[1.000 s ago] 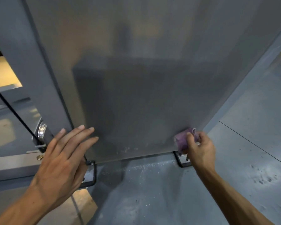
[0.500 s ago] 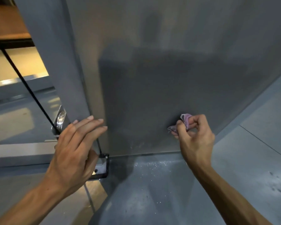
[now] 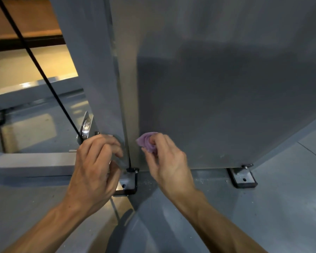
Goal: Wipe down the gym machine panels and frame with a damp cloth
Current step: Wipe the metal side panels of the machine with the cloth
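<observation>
The left hand (image 3: 97,167) curls its fingers against the grey metal frame post (image 3: 97,88), holding nothing. Just beside it, the right hand (image 3: 167,161) pinches a small bunched purple cloth (image 3: 147,142) — pressed to the lower left corner of the grey translucent panel (image 3: 226,97) — above black floor brackets (image 3: 242,177).

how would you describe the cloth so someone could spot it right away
Find the big grey panel filling the upper right. Near its lower left corner, the right hand pinches a small bunched cloth against it. It is the only purple thing there.
</observation>
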`<state>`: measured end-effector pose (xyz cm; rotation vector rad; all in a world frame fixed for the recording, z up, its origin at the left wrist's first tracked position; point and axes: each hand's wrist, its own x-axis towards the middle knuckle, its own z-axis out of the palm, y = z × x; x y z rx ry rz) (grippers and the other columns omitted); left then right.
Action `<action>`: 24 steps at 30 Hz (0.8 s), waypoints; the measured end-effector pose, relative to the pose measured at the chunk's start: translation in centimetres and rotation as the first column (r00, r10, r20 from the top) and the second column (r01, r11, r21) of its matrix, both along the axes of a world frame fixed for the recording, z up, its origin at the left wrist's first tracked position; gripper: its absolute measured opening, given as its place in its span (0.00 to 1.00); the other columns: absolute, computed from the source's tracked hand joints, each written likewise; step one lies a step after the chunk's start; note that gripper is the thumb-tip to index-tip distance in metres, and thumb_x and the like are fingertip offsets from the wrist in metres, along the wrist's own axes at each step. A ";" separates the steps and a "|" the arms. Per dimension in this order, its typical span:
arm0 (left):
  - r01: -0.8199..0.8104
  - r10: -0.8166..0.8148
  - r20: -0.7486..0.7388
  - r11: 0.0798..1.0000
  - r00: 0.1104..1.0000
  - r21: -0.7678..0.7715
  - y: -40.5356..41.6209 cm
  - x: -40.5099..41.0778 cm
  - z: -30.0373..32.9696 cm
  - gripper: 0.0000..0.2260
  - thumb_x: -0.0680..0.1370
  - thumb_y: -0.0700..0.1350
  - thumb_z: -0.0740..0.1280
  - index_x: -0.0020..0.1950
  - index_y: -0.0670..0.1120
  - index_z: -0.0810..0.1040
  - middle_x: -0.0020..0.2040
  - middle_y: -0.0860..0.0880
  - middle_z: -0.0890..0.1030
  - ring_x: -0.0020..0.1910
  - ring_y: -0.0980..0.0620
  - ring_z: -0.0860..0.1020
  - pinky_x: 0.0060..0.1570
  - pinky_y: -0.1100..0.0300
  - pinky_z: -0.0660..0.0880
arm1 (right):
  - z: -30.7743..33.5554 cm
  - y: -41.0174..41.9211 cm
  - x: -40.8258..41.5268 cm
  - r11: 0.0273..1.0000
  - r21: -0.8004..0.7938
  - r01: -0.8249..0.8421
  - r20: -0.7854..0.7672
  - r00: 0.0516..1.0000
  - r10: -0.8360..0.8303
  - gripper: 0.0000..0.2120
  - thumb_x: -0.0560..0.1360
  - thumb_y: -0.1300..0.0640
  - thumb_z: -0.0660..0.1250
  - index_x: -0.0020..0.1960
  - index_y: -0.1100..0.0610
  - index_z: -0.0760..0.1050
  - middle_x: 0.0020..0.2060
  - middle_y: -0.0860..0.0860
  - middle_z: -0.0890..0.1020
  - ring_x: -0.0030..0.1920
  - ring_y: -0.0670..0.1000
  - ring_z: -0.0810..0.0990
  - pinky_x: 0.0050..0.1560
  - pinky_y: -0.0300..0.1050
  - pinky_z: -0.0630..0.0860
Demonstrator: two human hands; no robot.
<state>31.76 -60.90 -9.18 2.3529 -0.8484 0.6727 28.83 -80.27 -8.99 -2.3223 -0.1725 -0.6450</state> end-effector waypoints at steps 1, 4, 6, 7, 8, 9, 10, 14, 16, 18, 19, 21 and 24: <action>-0.003 0.003 -0.007 1.000 1.000 -0.004 0.1 0.0 -0.1 0.06 0.74 0.40 0.62 0.48 0.43 0.76 0.54 0.48 0.77 0.60 0.44 0.74 0.66 0.59 0.62 | -0.5 0.5 0.3 0.997 -0.076 -0.001 -0.004 1.000 0.001 0.05 0.80 0.55 0.66 0.52 0.51 0.69 0.50 0.49 0.79 0.37 0.58 0.81 0.33 0.55 0.80; -0.013 0.013 -0.017 1.000 1.000 0.012 0.4 0.0 -0.3 0.05 0.73 0.41 0.62 0.47 0.45 0.74 0.53 0.48 0.76 0.58 0.42 0.74 0.61 0.56 0.63 | -2.6 1.8 0.6 0.936 -0.351 -0.002 -0.064 0.998 -0.022 0.11 0.77 0.59 0.71 0.56 0.55 0.72 0.46 0.53 0.79 0.31 0.61 0.80 0.25 0.47 0.69; -0.011 0.011 -0.019 1.000 1.000 0.016 0.3 0.0 -0.3 0.04 0.73 0.41 0.62 0.47 0.45 0.74 0.52 0.48 0.77 0.57 0.41 0.76 0.59 0.54 0.64 | -3.3 2.6 0.4 0.927 -0.371 -0.059 -0.205 0.979 -0.020 0.12 0.79 0.60 0.68 0.61 0.55 0.71 0.51 0.55 0.77 0.38 0.64 0.82 0.30 0.51 0.71; -0.009 0.010 -0.019 1.000 1.000 0.016 0.3 -0.1 -0.3 0.04 0.73 0.41 0.62 0.47 0.45 0.74 0.51 0.48 0.77 0.56 0.41 0.76 0.59 0.54 0.64 | -3.4 2.7 0.4 0.930 -0.360 -0.069 -0.253 0.967 -0.026 0.12 0.79 0.60 0.67 0.61 0.54 0.70 0.52 0.55 0.77 0.41 0.65 0.82 0.32 0.52 0.71; -0.008 0.008 -0.020 1.000 1.000 0.017 0.2 -0.1 -0.3 0.04 0.74 0.41 0.62 0.47 0.45 0.74 0.51 0.48 0.77 0.56 0.41 0.76 0.59 0.54 0.64 | -3.2 2.8 0.3 0.938 -0.340 -0.062 -0.254 0.967 -0.028 0.11 0.79 0.59 0.67 0.59 0.54 0.69 0.51 0.54 0.77 0.41 0.65 0.82 0.33 0.51 0.69; -0.009 0.009 -0.023 1.000 1.000 0.017 0.2 -0.1 -0.3 0.04 0.74 0.42 0.62 0.47 0.45 0.74 0.51 0.49 0.77 0.56 0.41 0.76 0.60 0.54 0.63 | -2.6 2.7 0.2 0.946 -0.319 -0.050 -0.216 0.976 -0.021 0.10 0.79 0.59 0.67 0.57 0.53 0.70 0.49 0.53 0.77 0.38 0.64 0.81 0.31 0.49 0.67; -0.013 0.013 -0.028 1.000 1.000 0.015 0.3 -0.1 -0.3 0.04 0.74 0.42 0.62 0.47 0.45 0.74 0.51 0.49 0.77 0.57 0.41 0.76 0.60 0.55 0.63 | -1.5 2.6 0.3 0.957 -0.289 -0.034 -0.152 0.988 -0.011 0.09 0.78 0.58 0.68 0.55 0.52 0.70 0.47 0.52 0.77 0.35 0.62 0.81 0.30 0.47 0.67; -0.031 0.032 -0.035 0.999 0.999 0.018 0.8 0.2 -0.6 0.05 0.73 0.43 0.63 0.48 0.46 0.73 0.53 0.50 0.74 0.58 0.43 0.73 0.59 0.57 0.62 | 3.6 2.8 0.9 0.996 -0.046 -0.079 0.058 0.995 0.082 0.08 0.78 0.57 0.64 0.56 0.51 0.75 0.51 0.49 0.79 0.38 0.58 0.82 0.35 0.53 0.80; -0.030 0.031 -0.038 0.999 0.999 0.010 0.9 0.3 -0.7 0.05 0.73 0.43 0.63 0.48 0.46 0.72 0.53 0.51 0.73 0.58 0.44 0.72 0.58 0.57 0.62 | 4.1 2.8 1.4 0.992 -0.112 -0.060 0.099 0.992 0.071 0.10 0.77 0.56 0.63 0.57 0.54 0.76 0.51 0.49 0.79 0.36 0.56 0.80 0.32 0.50 0.80; -0.029 0.029 -0.042 1.000 0.999 -0.006 1.0 0.3 -0.6 0.06 0.72 0.43 0.63 0.48 0.47 0.72 0.54 0.52 0.73 0.57 0.44 0.72 0.58 0.56 0.62 | 2.9 3.0 1.5 0.973 -0.227 -0.039 0.083 0.995 0.059 0.10 0.75 0.57 0.66 0.57 0.52 0.73 0.46 0.50 0.77 0.29 0.56 0.77 0.25 0.45 0.72; -0.029 0.029 -0.043 1.000 0.999 -0.012 1.0 0.2 -0.6 0.06 0.72 0.43 0.63 0.49 0.47 0.72 0.54 0.52 0.73 0.57 0.45 0.72 0.58 0.56 0.62 | 1.9 3.1 1.5 0.964 -0.263 -0.030 0.042 0.998 0.043 0.13 0.73 0.58 0.69 0.55 0.50 0.71 0.44 0.50 0.77 0.27 0.56 0.75 0.24 0.43 0.67; -0.042 0.042 -0.041 0.999 0.998 -0.011 1.2 0.3 -0.6 0.07 0.72 0.43 0.62 0.49 0.48 0.72 0.54 0.52 0.73 0.57 0.45 0.72 0.58 0.55 0.62 | -0.3 3.3 1.2 0.943 -0.331 -0.025 -0.031 0.999 0.015 0.16 0.71 0.59 0.75 0.53 0.50 0.72 0.41 0.50 0.77 0.24 0.56 0.75 0.25 0.41 0.60; -0.074 0.074 -0.054 0.997 0.996 -0.001 1.5 0.2 -0.6 0.08 0.72 0.43 0.62 0.50 0.49 0.71 0.54 0.50 0.74 0.59 0.44 0.72 0.61 0.56 0.61 | -1.2 3.5 1.0 0.921 -0.387 -0.046 -0.098 0.995 0.008 0.12 0.73 0.60 0.75 0.53 0.54 0.75 0.42 0.52 0.78 0.25 0.58 0.78 0.27 0.42 0.59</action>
